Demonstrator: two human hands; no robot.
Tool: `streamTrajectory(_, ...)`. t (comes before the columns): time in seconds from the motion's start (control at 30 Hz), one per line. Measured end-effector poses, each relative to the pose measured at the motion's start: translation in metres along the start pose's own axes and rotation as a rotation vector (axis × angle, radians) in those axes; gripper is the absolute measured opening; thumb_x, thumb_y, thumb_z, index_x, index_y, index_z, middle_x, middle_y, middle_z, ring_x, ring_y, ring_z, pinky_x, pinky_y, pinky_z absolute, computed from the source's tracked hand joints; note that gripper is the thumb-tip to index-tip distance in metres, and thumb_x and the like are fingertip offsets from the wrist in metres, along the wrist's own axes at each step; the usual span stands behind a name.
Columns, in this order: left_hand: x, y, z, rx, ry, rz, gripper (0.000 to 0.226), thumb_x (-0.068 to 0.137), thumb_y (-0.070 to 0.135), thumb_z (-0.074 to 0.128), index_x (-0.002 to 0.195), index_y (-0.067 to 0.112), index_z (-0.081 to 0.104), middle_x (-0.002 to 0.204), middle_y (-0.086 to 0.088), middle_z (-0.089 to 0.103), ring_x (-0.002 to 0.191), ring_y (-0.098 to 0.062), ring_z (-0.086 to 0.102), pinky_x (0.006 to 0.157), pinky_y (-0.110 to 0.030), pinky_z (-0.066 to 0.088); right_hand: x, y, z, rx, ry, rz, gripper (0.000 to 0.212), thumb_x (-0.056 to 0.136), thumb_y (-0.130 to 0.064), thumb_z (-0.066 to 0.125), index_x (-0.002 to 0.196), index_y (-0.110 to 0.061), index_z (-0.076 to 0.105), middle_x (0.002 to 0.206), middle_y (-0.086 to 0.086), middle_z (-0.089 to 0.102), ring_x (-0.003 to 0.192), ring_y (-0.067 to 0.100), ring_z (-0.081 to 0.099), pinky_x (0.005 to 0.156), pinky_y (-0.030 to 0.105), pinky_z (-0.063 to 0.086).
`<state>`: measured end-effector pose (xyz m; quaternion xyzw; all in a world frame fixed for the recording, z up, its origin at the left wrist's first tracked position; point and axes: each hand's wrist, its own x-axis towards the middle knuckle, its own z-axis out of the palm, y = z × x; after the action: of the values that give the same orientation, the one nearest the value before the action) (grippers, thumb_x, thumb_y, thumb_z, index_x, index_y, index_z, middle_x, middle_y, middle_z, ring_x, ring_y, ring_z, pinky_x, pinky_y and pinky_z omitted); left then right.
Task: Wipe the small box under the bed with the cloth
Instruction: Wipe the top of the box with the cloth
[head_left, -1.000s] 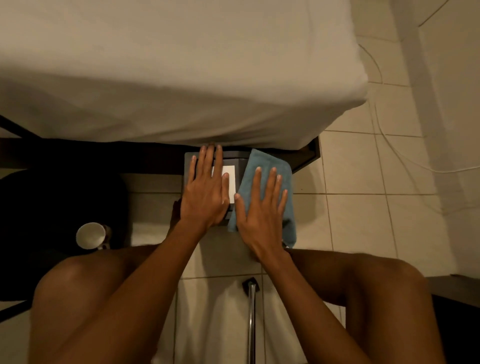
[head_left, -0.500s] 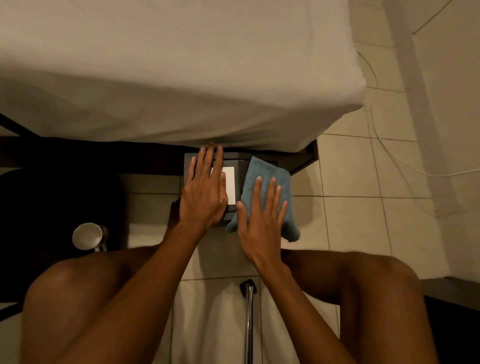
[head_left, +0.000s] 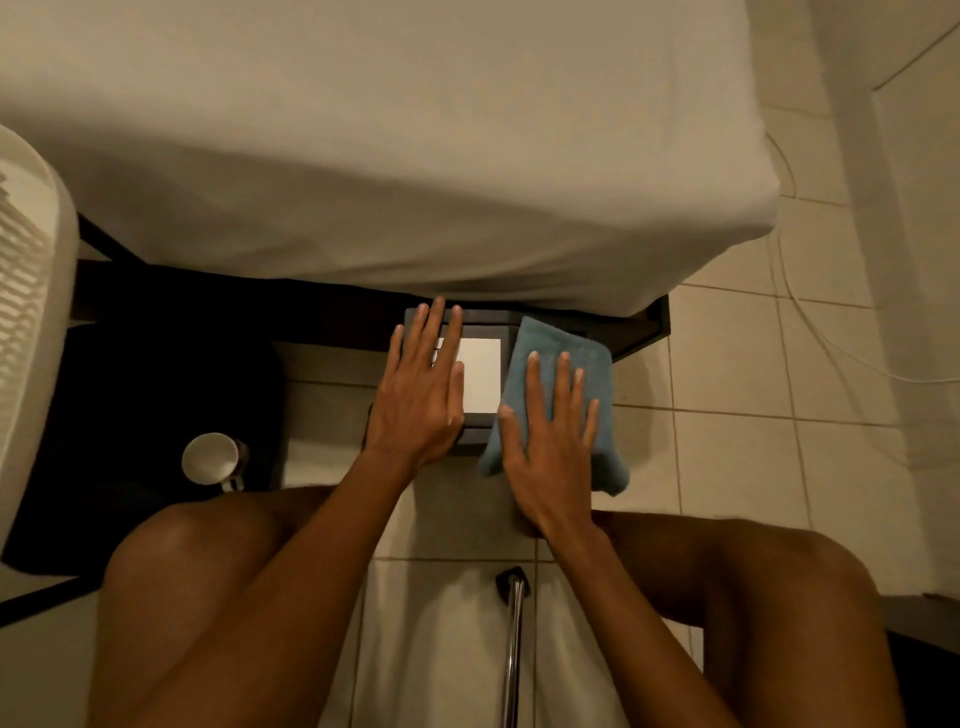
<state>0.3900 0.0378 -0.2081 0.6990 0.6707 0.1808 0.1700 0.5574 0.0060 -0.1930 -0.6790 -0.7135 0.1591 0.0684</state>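
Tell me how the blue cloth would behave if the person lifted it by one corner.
The blue cloth would probably hang limp: its near end droops past the edge of the small box. Its surface looks like soft terry, so it likely grips rather than slides under the flat right hand. It seems light and unbreakable.
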Motion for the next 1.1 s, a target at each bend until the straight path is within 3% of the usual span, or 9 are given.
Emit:
streamTrajectory(0.2,0.0,-0.001,0.001,0.014,0.011,0.016,0.059,0.103,0.031,0.022,0.157,0.014,0.005,0.165,-0.006,-0.003,0.152,-0.017,-0.01,0.124,-0.038,-0.004,0.025,-0.005,-0.001,-0.037,-0.019,0.024,0.064,0.101,-0.053,0.016,0.155,-0.031,-0.009,0.166,0.004,-0.009,0.151,0.021,-0.014,0.122,0.049,-0.007)
streamTrajectory(0.33,-0.001,-0.001,0.001,0.03,0.001,0.022,0.06,0.102,0.033,0.019,0.157,0.013,0.004,0.165,-0.007,-0.003,0.152,-0.018,-0.01,0.124,-0.039,-0.004,0.001,-0.013,0.006,-0.015,0.009,0.028,0.062,0.102,-0.05,0.015,0.158,-0.029,-0.003,0.166,0.004,-0.006,0.152,0.022,-0.011,0.122,0.048,-0.008)
streamTrajectory(0.5,-0.001,0.0,0.002,0.044,-0.003,0.025,0.061,0.101,0.034,0.017,0.157,0.013,0.004,0.165,-0.008,-0.002,0.152,-0.02,-0.009,0.124,-0.041,-0.002,0.039,-0.011,-0.004,0.007,0.0,0.015,0.06,0.102,-0.044,0.018,0.158,-0.03,0.0,0.166,0.006,-0.007,0.153,0.023,-0.01,0.123,0.049,-0.004)
streamTrajectory(0.7,0.0,0.0,0.002,0.031,-0.013,0.019,0.061,0.102,0.034,0.017,0.157,0.014,0.004,0.166,-0.007,-0.003,0.152,-0.019,-0.01,0.125,-0.042,0.001,0.033,-0.006,-0.004,0.007,-0.004,-0.068,0.062,0.1,-0.049,0.016,0.158,-0.03,0.005,0.167,0.004,-0.004,0.153,0.022,-0.008,0.123,0.045,-0.004)
streamTrajectory(0.9,0.001,0.0,0.003,0.011,-0.007,0.012,0.06,0.101,0.034,0.018,0.157,0.017,0.005,0.166,-0.006,-0.002,0.152,-0.018,-0.009,0.125,-0.042,0.0,0.03,0.0,-0.008,0.027,0.06,0.136,0.065,0.097,-0.054,0.008,0.157,-0.029,0.003,0.166,0.007,-0.001,0.153,0.023,-0.007,0.123,0.046,-0.005)
streamTrajectory(1.1,0.001,0.0,0.003,0.041,-0.01,0.012,0.06,0.101,0.034,0.02,0.157,0.018,0.004,0.166,-0.006,-0.003,0.152,-0.018,-0.01,0.124,-0.04,-0.004,0.038,0.003,-0.006,0.024,0.012,-0.057,0.06,0.102,-0.047,0.024,0.158,-0.033,0.008,0.167,0.005,-0.002,0.153,0.024,-0.006,0.123,0.042,-0.006)
